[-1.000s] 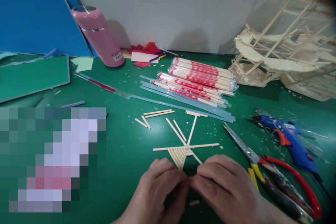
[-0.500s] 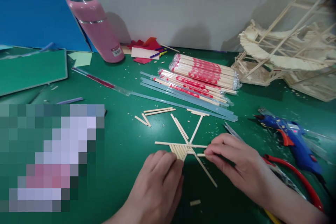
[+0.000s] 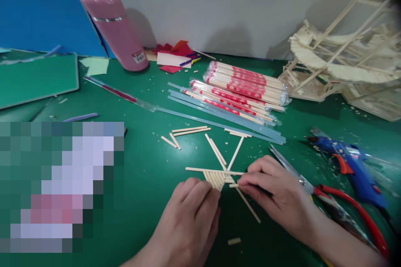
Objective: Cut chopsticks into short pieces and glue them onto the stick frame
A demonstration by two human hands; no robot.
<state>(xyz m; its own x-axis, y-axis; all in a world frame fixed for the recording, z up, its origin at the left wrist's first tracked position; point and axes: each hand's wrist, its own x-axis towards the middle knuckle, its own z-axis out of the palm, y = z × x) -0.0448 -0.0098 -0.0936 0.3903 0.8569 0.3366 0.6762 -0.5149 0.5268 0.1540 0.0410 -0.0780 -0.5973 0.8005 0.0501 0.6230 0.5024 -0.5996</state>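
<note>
A star-like frame of thin wooden sticks (image 3: 214,178) lies on the green table, its arms spreading from one hub. Short sticks set side by side fill one of its sections. My left hand (image 3: 189,212) is closed on the near-left part of this frame, and its fingertips hide the edge they grip. Between thumb and fingers, my right hand (image 3: 269,192) pinches a short wooden stick (image 3: 233,185) just right of the hub. The fingers of that hand also cover the right end of the long crosswise stick; whether they touch it I cannot tell.
Beyond the frame lie loose cut sticks (image 3: 191,130), bluish glue sticks (image 3: 219,110) and wrapped chopsticks (image 3: 241,81). On the right are red-handled scissors (image 3: 354,204), a blue glue gun (image 3: 354,167) and a wooden stick model (image 3: 338,66). A pink bottle (image 3: 115,29) stands at the back left.
My right hand has moved slightly left, bringing the short stick closer to the hub. My left hand keeps its hold on the frame. The camera view has shifted a little.
</note>
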